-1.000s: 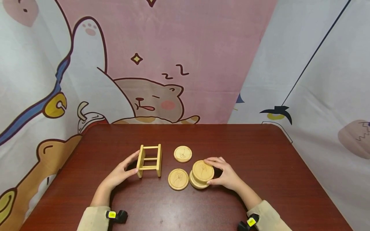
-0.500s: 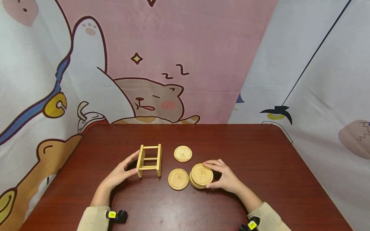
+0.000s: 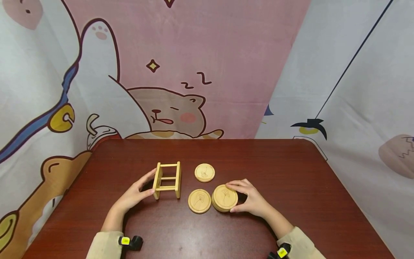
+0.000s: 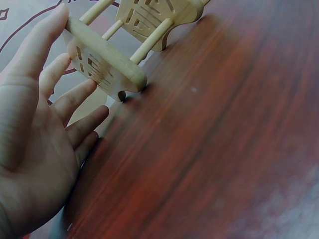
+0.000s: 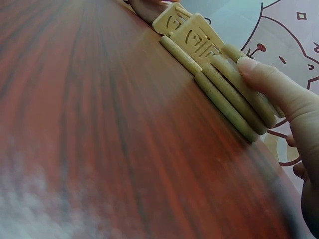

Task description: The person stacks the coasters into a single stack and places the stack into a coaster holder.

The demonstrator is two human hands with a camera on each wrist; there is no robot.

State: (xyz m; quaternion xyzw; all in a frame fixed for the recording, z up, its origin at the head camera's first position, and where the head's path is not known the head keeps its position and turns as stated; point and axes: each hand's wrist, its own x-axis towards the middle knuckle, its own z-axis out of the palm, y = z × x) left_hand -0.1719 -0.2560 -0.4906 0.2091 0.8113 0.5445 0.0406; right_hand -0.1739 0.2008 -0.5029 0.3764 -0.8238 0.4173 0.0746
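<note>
In the head view, my left hand [image 3: 136,192] rests its thumb and fingertips against the left side of a small wooden coaster rack [image 3: 167,188]. Its fingers are spread and fairly straight, touching the slotted side panel [image 4: 102,62] in the left wrist view. To the right, my right hand [image 3: 252,197] pinches the top round wooden coaster [image 3: 225,198] between thumb and fingers. That coaster lies over a stack, its engraved leaf facing up. Edges of the lower coasters [image 5: 227,107] show beneath it in the right wrist view. No coaster sits in the rack.
Left of the stack, close beside it, lies a single coaster [image 3: 199,201]. Another coaster [image 3: 204,173] lies farther back, between rack and stack. Everything stands on a dark red-brown table [image 3: 207,237], with a cartoon-printed cloth [image 3: 239,72] hanging behind its far edge.
My right hand has moved slightly left and toward me, bringing the held coaster down into line with the stack. The left hand and rack have stayed where they were.
</note>
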